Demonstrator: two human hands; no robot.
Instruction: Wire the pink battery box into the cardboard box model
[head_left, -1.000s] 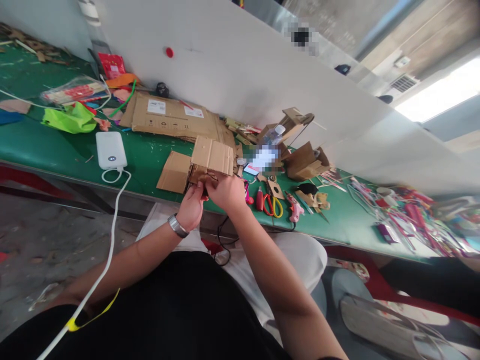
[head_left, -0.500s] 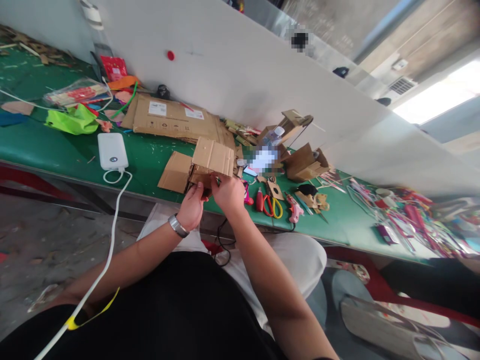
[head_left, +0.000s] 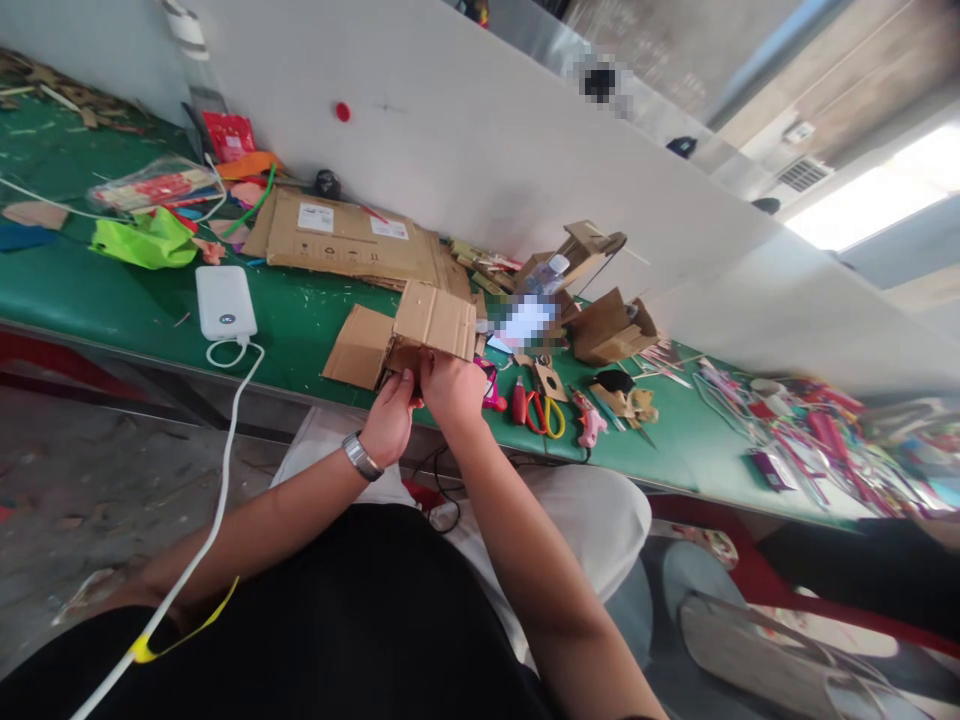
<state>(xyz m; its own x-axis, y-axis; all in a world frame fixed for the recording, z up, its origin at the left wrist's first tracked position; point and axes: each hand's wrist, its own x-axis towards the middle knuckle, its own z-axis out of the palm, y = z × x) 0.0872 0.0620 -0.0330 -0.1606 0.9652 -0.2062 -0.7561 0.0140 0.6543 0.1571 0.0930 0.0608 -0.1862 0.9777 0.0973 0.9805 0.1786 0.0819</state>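
Observation:
A small cardboard box [head_left: 433,312] with a flap [head_left: 360,345] out to its left is at the near edge of the green table. My left hand [head_left: 390,420] is closed on the box's lower front edge, thumb pointing up. My right hand [head_left: 451,390] pinches at the box's front opening, with its fingertips partly inside. Its fingers hide whatever lies between them. To the right of the hands lie red and yellow-handled scissors [head_left: 545,414] and a pink glue gun [head_left: 590,420].
Flattened cardboard [head_left: 345,240] lies behind the box. A white power bank [head_left: 226,303] with a cable stands left. A lit phone [head_left: 525,322], a cardboard construction [head_left: 611,325] and a pile of craft bits [head_left: 825,425] are to the right. A partition [head_left: 450,120] rises along the back.
The box and its flap have shifted slightly to the right. My left hand has moved a little right with them, while my right hand keeps nearly the same place.

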